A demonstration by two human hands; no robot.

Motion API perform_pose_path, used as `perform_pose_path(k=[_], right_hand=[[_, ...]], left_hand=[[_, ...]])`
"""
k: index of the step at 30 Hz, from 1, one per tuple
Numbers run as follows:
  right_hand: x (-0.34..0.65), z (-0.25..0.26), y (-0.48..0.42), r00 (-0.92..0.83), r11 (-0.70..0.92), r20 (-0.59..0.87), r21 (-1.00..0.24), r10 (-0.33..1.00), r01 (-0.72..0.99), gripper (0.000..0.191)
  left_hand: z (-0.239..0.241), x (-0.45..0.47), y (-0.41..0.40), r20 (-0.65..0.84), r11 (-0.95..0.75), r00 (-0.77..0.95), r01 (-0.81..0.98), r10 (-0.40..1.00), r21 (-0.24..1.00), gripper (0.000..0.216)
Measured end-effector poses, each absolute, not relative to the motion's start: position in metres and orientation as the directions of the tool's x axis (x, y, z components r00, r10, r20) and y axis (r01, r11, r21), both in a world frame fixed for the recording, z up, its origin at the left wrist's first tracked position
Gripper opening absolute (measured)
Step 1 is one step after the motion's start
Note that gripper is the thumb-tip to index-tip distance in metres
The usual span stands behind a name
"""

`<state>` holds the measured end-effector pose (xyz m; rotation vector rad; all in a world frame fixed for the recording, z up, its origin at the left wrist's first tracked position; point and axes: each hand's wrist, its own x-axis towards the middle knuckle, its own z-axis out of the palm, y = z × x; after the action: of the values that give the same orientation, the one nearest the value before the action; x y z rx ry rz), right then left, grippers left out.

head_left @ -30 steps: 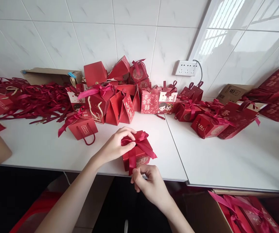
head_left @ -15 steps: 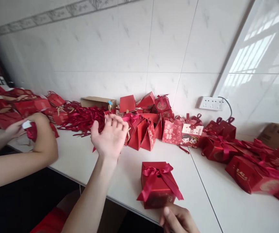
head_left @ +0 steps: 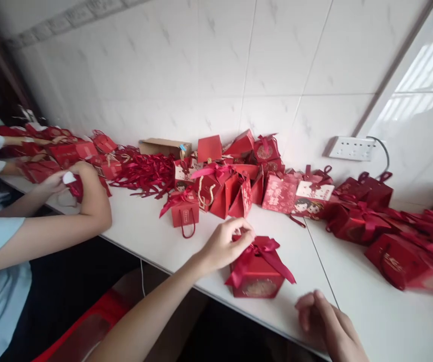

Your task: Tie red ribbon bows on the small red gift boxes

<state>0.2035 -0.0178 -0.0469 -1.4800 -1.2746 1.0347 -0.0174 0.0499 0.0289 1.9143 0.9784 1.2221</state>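
A red gift box [head_left: 258, 285] stands near the front edge of the white table. A dark pink ribbon bow [head_left: 272, 254] lies across its top, with tails hanging over the sides. My left hand [head_left: 228, 245] is at the upper left of the bow, thumb and fingertips brought together on the ribbon. It covers part of the left loop. To the right of the box, my right hand [head_left: 327, 322] hovers over the table edge. Its fingers are loosely curled and apart, with nothing visible in them.
A small red bag [head_left: 185, 213] lies left of the box. Behind are loose ribbons [head_left: 144, 173], red boxes [head_left: 241, 196] and a cardboard box [head_left: 165, 147]. More bow-topped boxes [head_left: 408, 266] line the right. A co-worker's arm [head_left: 91, 201] reaches in at left. A socket strip [head_left: 352, 148] is on the wall.
My left hand, raised and spread before, has come down to the ribbon bow and closed there. My right hand has moved away from the box's front to the right. The view has shifted left.
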Motion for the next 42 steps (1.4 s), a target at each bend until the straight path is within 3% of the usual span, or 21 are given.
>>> perform_pose_path(k=[2,5,15,23,27,31,36,42], right_hand=[[0.202,-0.043,-0.015,0.113,-0.043,-0.018,-0.974,0.993,0.221,0.059],[0.194,-0.036,-0.008,0.073,-0.031,-0.023,-0.993,0.997,0.111,0.059],[0.17,-0.02,0.001,0.024,0.07,0.072,-0.993,0.997,0.09,0.047],[0.173,-0.028,-0.007,0.03,0.095,0.097,-0.993,0.995,0.071,0.043],[0.169,-0.024,-0.022,0.019,0.108,0.113,-0.981,0.993,0.159,0.048],[0.139,-0.018,-0.038,-0.162,0.039,-0.007,-0.96,0.987,0.278,0.057],[0.098,-0.018,-0.025,-0.237,-0.047,-0.07,-0.994,0.969,0.102,0.06],[0.093,-0.027,-0.02,-0.227,0.047,0.051,-0.999,0.973,-0.024,0.06]], left_hand=[[0.028,-0.017,0.054,0.477,-0.571,0.314,0.421,0.821,0.705,0.01],[0.027,-0.015,0.059,0.424,-0.58,0.397,0.535,0.814,0.614,0.013],[0.021,-0.016,0.071,0.368,-0.626,0.513,0.551,0.776,0.552,0.012],[0.014,-0.013,0.072,0.34,-0.568,0.461,0.577,0.82,0.587,0.016],[0.014,-0.013,0.074,0.324,-0.553,0.455,0.582,0.829,0.596,0.018],[0.013,-0.013,0.074,0.326,-0.57,0.477,0.569,0.816,0.594,0.016],[0.013,-0.01,0.07,0.333,-0.549,0.445,0.567,0.832,0.614,0.013],[0.017,-0.007,0.072,0.269,-0.488,0.438,0.531,0.858,0.693,0.017]])
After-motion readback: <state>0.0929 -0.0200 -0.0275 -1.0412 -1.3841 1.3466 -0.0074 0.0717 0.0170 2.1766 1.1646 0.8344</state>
